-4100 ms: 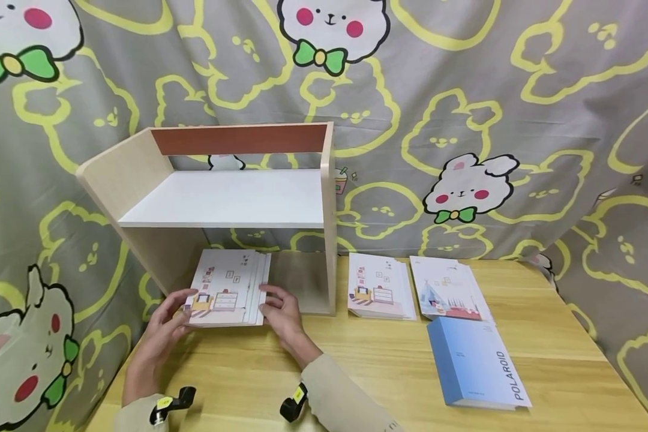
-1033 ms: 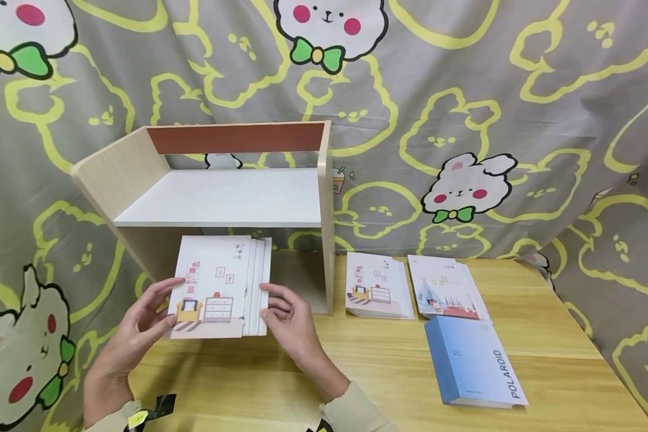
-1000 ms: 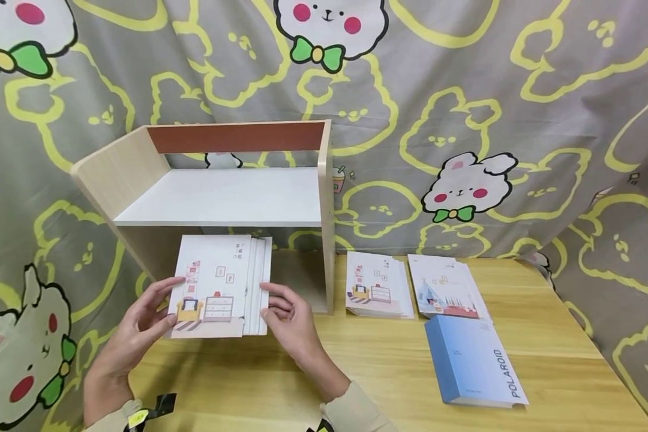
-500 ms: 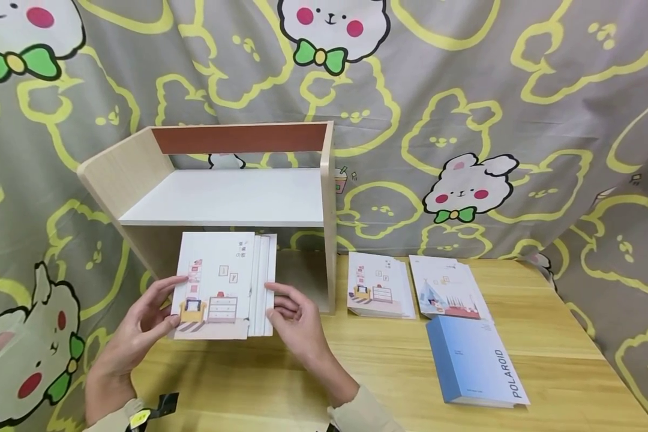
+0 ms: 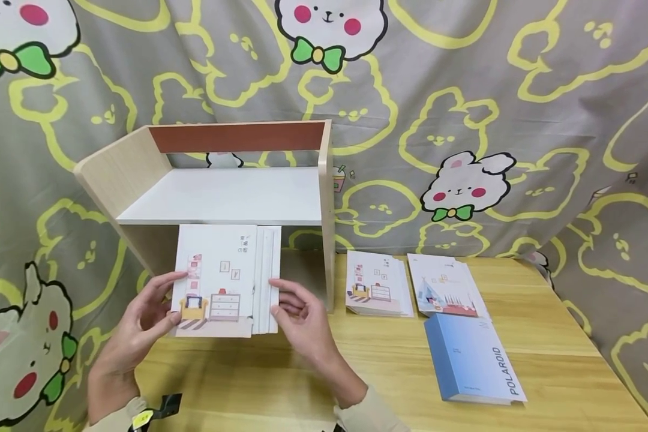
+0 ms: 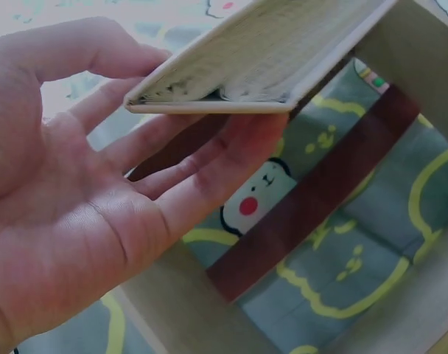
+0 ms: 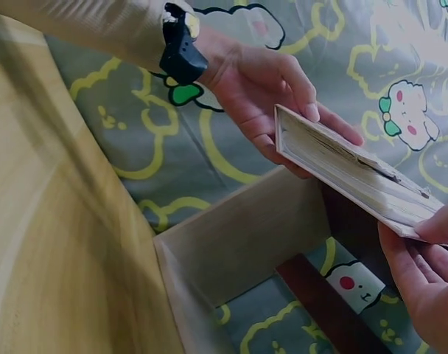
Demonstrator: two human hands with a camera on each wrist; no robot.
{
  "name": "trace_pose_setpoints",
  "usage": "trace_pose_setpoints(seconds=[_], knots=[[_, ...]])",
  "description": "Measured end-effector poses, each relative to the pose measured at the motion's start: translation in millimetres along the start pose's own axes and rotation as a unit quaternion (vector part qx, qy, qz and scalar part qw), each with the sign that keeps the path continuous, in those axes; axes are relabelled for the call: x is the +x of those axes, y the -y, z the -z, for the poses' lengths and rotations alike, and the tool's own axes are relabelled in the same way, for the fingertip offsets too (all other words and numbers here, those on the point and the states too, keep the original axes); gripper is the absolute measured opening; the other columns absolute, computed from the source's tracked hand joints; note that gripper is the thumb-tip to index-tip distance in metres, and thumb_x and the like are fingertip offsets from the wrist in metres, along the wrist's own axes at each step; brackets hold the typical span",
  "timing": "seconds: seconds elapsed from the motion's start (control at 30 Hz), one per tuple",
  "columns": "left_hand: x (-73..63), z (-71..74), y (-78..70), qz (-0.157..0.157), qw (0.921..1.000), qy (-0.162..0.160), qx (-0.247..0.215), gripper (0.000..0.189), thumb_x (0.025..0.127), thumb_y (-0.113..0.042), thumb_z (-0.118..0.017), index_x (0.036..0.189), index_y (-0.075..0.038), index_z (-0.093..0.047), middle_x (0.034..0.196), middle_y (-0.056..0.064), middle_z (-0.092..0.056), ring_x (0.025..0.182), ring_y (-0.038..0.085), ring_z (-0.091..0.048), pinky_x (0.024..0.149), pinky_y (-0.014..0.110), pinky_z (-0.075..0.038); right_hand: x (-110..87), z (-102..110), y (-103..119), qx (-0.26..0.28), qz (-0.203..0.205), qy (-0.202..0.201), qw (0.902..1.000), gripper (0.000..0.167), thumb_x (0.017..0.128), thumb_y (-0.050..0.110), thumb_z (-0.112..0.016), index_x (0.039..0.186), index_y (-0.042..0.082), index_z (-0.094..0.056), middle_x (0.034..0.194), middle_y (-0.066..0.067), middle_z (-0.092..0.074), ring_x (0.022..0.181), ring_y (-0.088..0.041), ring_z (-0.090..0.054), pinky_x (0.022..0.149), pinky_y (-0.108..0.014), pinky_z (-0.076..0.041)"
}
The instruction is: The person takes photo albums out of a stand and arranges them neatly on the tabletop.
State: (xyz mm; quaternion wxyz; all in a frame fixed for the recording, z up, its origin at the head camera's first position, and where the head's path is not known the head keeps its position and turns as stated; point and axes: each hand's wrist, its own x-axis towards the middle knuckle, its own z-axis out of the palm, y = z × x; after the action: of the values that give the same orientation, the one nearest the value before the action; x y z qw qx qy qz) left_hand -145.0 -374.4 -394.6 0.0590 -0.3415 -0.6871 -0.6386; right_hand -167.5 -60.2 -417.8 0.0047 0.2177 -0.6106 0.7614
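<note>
A white book [image 5: 213,264], its cover printed with a yellow armchair and a chest of drawers, is held up before the lower compartment of a small wooden shelf [image 5: 221,198]. My left hand [image 5: 132,327] pinches its left edge between thumb and fingers. On the opposite edge, my right hand [image 5: 310,324] grips it the same way. The page block [image 6: 239,55] shows from below in the left wrist view, my left fingers under the cover. In the right wrist view, both hands hold the book [image 7: 349,173] at its two ends.
Right of the shelf, a similar white book [image 5: 378,282] lies on the wooden table [image 5: 389,372]. Beside it is another white book [image 5: 445,285] with a tent picture. Nearer me lies a blue POLAROID book [image 5: 472,360]. A patterned curtain [image 5: 464,72] hangs behind.
Compared with about four seconds ago, the book has come up out of the lower compartment toward me, both hands gripping it. Over the last second it has risen slightly and shifted a little right.
</note>
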Motion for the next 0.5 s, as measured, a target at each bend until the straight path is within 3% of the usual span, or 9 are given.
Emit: trace_pose_setpoints(seconds=[0.33, 0.5], knots=[[8.7, -11.0, -5.1, -0.034, 0.9993, -0.012, -0.001, 0.069, 0.086, 0.034, -0.038, 0.151, 0.016, -0.023, 0.149, 0.019, -0.044, 0.108, 0.022, -0.064, 0.078, 0.028, -0.060, -0.6, 8.7, 12.5, -0.010, 0.046, 0.012, 0.9988, 0.043, 0.095, -0.005, -0.067, 0.135, 0.012, -0.065, 0.125, -0.008, -0.070, 0.108, -0.025, -0.069, 0.093, -0.036, -0.058], [12.2, -17.8, -8.6, -0.029, 0.9989, -0.033, 0.017, 0.069, 0.086, 0.034, -0.039, 0.151, 0.014, -0.026, 0.149, 0.017, -0.046, 0.107, 0.020, -0.065, 0.076, 0.028, -0.060, -1.1, 12.6, 18.2, -0.016, 0.060, 0.011, 0.9980, 0.042, 0.095, -0.006, -0.066, 0.134, 0.010, -0.065, 0.127, -0.008, -0.070, 0.107, -0.026, -0.069, 0.093, -0.037, -0.058]])
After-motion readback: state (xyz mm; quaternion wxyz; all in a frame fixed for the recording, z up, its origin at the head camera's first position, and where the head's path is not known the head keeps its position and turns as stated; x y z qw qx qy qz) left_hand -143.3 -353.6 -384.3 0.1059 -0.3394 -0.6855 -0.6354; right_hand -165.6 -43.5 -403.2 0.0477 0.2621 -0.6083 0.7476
